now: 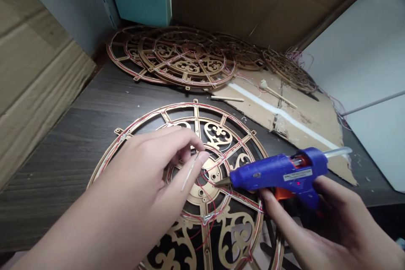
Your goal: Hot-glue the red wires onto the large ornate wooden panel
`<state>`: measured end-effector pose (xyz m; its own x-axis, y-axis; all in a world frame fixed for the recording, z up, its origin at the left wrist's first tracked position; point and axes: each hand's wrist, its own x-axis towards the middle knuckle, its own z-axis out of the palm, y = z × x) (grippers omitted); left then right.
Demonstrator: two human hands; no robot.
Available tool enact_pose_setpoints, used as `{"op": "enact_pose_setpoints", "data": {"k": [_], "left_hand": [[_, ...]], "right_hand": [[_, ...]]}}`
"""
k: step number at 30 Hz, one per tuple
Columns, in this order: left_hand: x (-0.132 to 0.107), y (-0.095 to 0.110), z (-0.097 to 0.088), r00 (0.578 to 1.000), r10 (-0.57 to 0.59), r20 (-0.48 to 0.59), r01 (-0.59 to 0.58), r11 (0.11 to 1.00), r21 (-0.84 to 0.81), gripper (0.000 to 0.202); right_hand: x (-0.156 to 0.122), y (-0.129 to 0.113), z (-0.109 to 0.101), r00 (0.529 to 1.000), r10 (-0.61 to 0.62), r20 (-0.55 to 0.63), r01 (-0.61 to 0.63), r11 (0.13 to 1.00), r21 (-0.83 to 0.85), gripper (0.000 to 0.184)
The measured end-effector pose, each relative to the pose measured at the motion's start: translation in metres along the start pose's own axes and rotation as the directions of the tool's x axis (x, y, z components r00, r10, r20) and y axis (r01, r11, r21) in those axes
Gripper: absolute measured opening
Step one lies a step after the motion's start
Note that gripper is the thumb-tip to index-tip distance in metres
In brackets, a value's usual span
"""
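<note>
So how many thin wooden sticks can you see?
2: one wooden stick lies by the edge of the flat cardboard; a second stick with a pale lump on its end lies on it. Others may be hidden.

Glue gun (265, 172) has a smooth blue plastic body with a slight sheen, a dull metal nozzle (223, 182) and a glossy, translucent glue stick (340, 152). Openwork wheel (207, 186) bears a satin gold finish, metal or plastic not determinable by eye; red wires (215, 208) appear plastic-coated. Table (63, 135) presents dark, low-sheen wood grain, and the cardboard sheet (305, 118) is matt brown paperboard, rough at its torn edges.
</note>
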<state>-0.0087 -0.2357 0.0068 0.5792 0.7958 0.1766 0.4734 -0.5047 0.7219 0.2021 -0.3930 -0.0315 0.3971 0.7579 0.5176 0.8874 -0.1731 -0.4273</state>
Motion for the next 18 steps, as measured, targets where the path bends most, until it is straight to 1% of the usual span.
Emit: {"op": "enact_pose_setpoints", "data": {"k": [3,6,7,8,10,11,12,13,16,18], "left_hand": [[-0.002,0.000,-0.003,1.000,0.026,0.008,-0.026,0.999,0.026,0.024],[-0.006,-0.004,-0.004,0.998,0.054,-0.033,-0.051,0.996,0.067,0.024],[-0.008,-0.005,-0.004,0.997,0.059,-0.052,-0.055,0.995,0.087,0.023],[-0.010,-0.007,-0.005,0.995,0.064,-0.071,-0.056,0.993,0.108,0.021],[-0.015,-0.010,-0.006,0.992,0.073,-0.100,-0.058,0.987,0.149,0.019],[-0.017,-0.011,-0.007,0.991,0.078,-0.108,-0.060,0.985,0.164,0.019],[-0.019,-0.011,-0.009,0.991,0.084,-0.109,-0.064,0.983,0.175,0.019],[-0.020,-0.010,-0.010,0.990,0.090,-0.106,-0.070,0.981,0.180,0.020],[-0.024,-0.008,-0.014,0.992,0.103,-0.070,-0.089,0.980,0.176,0.019],[-0.025,-0.010,-0.013,0.993,0.110,-0.047,-0.101,0.982,0.161,0.018]], "right_hand": [[0.006,0.002,-0.005,0.996,-0.040,0.074,0.041,0.999,-0.008,0.050],[0.009,0.007,-0.008,0.979,-0.097,0.179,0.089,0.995,0.052,0.050],[0.008,0.007,-0.007,0.981,-0.098,0.168,0.091,0.995,0.051,0.049],[0.006,0.005,-0.005,0.990,-0.080,0.119,0.078,0.997,0.015,0.048],[0.001,-0.003,0.000,0.999,-0.027,-0.043,0.022,0.993,-0.115,0.044],[-0.001,-0.007,0.003,0.992,0.001,-0.127,-0.023,0.985,-0.172,0.043],[-0.002,-0.011,0.005,0.982,0.023,-0.186,-0.062,0.976,-0.208,0.042],[-0.003,-0.014,0.007,0.978,0.030,-0.208,-0.078,0.972,-0.224,0.043],[-0.001,-0.017,0.007,0.977,0.047,-0.209,-0.094,0.971,-0.220,0.044],[0.002,-0.014,0.003,0.985,0.021,-0.170,-0.059,0.973,-0.224,0.045]]}}
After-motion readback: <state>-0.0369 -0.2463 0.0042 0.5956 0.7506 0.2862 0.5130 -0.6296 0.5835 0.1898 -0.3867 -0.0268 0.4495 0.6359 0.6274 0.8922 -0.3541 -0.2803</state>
